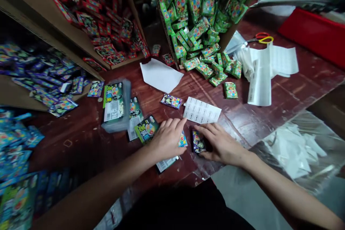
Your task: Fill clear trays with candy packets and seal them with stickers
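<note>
My left hand (pixel 167 137) lies palm down near the front of the dark red table (pixel 291 93), its fingers curled over a small blue packet (pixel 183 140). Just right of it, my right hand (pixel 221 144) pinches a small purple packet (pixel 198 142) against the tabletop. A white sticker sheet (pixel 202 111) lies just beyond both hands, and another purple packet (pixel 171 101) rests behind my left hand. A green packet (pixel 147 128) sits at my left hand's left side.
Cardboard boxes hold heaps of green packets (pixel 196 18), red packets (pixel 107 32), purple packets (pixel 45 75) and blue packets (pixel 16 143). A clear bag of green packets (pixel 115 106), white paper (pixel 160 75), label strips (pixel 262 72), scissors (pixel 262 38) and plastic bags (pixel 293 147) lie around.
</note>
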`<act>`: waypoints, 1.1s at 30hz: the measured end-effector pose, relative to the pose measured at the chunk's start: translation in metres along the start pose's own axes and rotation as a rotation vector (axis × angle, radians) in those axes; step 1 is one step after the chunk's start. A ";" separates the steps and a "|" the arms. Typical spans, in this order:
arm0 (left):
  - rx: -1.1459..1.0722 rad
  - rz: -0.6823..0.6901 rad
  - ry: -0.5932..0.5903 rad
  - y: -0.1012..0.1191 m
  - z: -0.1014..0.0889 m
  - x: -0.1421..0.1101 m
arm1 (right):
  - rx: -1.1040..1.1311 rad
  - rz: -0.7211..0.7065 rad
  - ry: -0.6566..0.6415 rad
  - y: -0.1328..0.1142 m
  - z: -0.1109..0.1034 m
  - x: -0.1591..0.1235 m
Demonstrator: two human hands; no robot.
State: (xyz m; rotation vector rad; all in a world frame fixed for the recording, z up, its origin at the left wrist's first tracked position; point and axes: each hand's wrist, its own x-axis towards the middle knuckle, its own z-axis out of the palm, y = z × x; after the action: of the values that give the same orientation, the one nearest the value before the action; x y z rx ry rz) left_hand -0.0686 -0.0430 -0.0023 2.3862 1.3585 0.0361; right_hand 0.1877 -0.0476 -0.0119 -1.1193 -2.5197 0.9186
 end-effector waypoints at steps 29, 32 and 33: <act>0.065 0.020 0.107 -0.062 -0.070 -0.002 | -0.266 -0.173 0.151 0.005 -0.017 0.065; 0.266 -0.177 0.202 -0.123 -0.129 0.051 | -0.334 -0.154 0.264 0.039 -0.057 0.111; 0.302 -0.231 0.191 -0.141 -0.145 0.076 | -0.353 -0.126 0.288 0.053 -0.068 0.127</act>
State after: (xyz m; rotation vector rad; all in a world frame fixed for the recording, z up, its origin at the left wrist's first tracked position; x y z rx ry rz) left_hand -0.1753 0.1305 0.0693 2.4988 1.8385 -0.0057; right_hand 0.1620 0.1033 0.0023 -1.0776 -2.5273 0.2604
